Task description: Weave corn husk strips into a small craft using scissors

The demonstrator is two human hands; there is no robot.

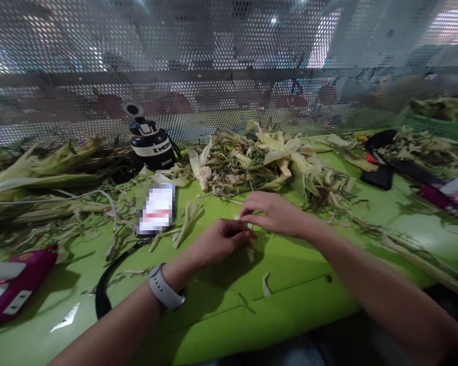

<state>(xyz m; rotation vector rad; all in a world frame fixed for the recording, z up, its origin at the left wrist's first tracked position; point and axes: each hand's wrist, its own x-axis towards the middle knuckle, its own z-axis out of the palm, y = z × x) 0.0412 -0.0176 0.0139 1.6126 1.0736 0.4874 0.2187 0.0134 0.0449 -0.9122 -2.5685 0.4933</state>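
Note:
My left hand [229, 239] is closed, its fingers curled in a pinch low over the green table [290, 269]. A small pale strip of corn husk [250, 252] hangs below its fingertips. My right hand [269, 213] meets it from the right, thumb and fingertips pinched together at the same strip. The fingers hide most of what lies between them. Just beyond the hands is a heap of corn husks and shreds [236, 162], with a pale husk stub [204, 175] at its left side. A loose husk scrap [266, 284] lies nearer me.
A phone with a lit screen [156, 208] lies left of my hands, beside a black strap [104, 290]. Behind stands a black bottle [152, 145]. More husks [41, 173] pile at the left. A dark phone [377, 176] lies right. A perforated metal panel [229, 66] closes the back.

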